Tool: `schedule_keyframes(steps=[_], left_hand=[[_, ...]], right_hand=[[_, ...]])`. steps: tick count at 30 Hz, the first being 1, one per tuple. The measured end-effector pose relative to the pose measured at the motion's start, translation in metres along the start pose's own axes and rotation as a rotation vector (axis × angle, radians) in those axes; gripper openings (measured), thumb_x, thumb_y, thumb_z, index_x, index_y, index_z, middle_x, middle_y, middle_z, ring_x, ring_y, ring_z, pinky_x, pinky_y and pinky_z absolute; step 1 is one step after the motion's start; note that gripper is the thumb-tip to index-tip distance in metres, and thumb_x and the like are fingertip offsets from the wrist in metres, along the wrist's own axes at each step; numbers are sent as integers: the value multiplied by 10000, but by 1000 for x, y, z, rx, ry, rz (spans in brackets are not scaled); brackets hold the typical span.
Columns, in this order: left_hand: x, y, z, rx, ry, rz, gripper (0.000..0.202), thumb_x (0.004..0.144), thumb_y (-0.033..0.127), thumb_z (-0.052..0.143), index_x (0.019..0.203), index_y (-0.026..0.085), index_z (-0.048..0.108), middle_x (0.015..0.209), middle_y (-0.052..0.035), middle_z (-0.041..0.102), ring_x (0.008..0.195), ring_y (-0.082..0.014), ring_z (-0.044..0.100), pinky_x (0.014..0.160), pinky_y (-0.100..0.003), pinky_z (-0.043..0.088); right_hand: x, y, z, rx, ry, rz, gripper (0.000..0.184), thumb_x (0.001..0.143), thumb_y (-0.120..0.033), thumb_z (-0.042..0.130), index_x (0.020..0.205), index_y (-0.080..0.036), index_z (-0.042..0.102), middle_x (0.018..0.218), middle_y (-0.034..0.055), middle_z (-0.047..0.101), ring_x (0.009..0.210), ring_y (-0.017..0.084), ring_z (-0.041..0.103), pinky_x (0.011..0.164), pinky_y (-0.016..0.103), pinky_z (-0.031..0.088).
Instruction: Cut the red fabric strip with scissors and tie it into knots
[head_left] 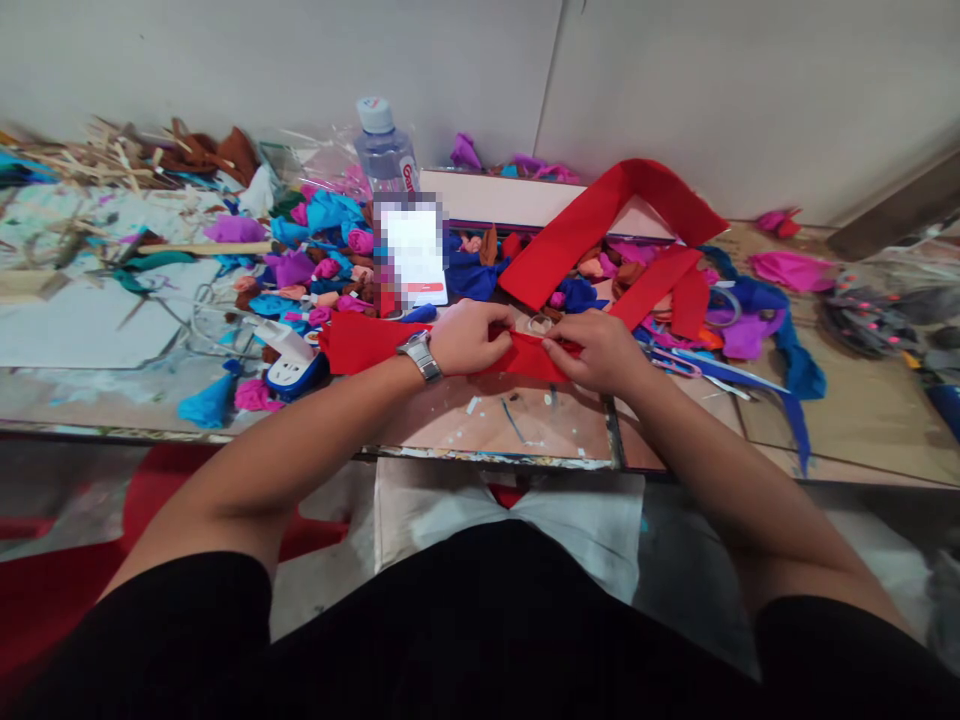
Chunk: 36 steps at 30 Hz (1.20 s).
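Observation:
A long red fabric strip point(600, 225) loops across the worktable point(525, 420), from the left end near a white device round to the back right. My left hand point(469, 338), with a metal watch on the wrist, is closed on the strip at the table's middle. My right hand point(596, 350) pinches the same strip just to the right, its fingers pressed together on the folded cloth. Both hands nearly touch each other.
Small rolled fabric buds in pink, blue, purple and brown lie piled behind the hands. A phone point(414, 255) stands propped against a water bottle point(384, 145). A white and blue device point(292, 365) sits left, wooden sticks point(97, 155) at far left, blue ribbon point(795, 365) right.

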<state>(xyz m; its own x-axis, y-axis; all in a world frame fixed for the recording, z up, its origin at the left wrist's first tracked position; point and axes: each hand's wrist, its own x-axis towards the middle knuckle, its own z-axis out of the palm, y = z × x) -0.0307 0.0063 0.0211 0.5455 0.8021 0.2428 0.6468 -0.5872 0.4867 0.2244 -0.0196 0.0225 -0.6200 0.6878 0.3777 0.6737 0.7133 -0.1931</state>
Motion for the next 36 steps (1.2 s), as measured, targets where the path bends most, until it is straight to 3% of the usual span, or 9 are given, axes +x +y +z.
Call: schedule_keyframes(steps=[6, 16, 24, 30, 36], left_hand=[[-2, 2, 3, -92, -41, 100, 248, 839, 308, 573, 947, 187, 761, 868, -49, 777, 749, -191, 662, 730, -327, 462], [2, -4, 1, 59, 65, -53, 251, 804, 276, 561, 916, 208, 775, 809, -64, 764, 700, -220, 638, 662, -347, 416], [-2, 1, 3, -5, 40, 76, 204, 825, 289, 604, 941, 201, 747, 887, -51, 778, 759, -211, 658, 696, -343, 426], [-1, 2, -1, -44, 151, 40, 186, 816, 243, 584, 964, 194, 685, 894, -57, 756, 769, -208, 658, 733, -347, 449], [0, -1, -1, -32, 176, 27, 139, 799, 237, 589, 911, 200, 661, 880, -57, 748, 776, -218, 655, 734, -361, 452]], right_hand=[[1, -2, 4, 23, -41, -18, 283, 1030, -330, 549, 878, -190, 742, 867, 94, 797, 818, 246, 705, 774, 389, 420], [1, -2, -1, 8, 17, 38, 261, 999, -326, 560, 879, -207, 758, 832, 88, 804, 786, 249, 701, 761, 390, 428], [0, -1, 1, 16, 32, 36, 282, 1008, -347, 559, 893, -204, 773, 843, 98, 802, 787, 248, 696, 772, 388, 437], [-1, 2, 2, 3, 99, 83, 287, 1007, -340, 561, 895, -194, 781, 838, 99, 793, 776, 247, 686, 778, 390, 443], [-1, 4, 0, 9, 117, 95, 296, 1009, -357, 559, 897, -196, 782, 852, 102, 794, 798, 260, 699, 784, 401, 450]])
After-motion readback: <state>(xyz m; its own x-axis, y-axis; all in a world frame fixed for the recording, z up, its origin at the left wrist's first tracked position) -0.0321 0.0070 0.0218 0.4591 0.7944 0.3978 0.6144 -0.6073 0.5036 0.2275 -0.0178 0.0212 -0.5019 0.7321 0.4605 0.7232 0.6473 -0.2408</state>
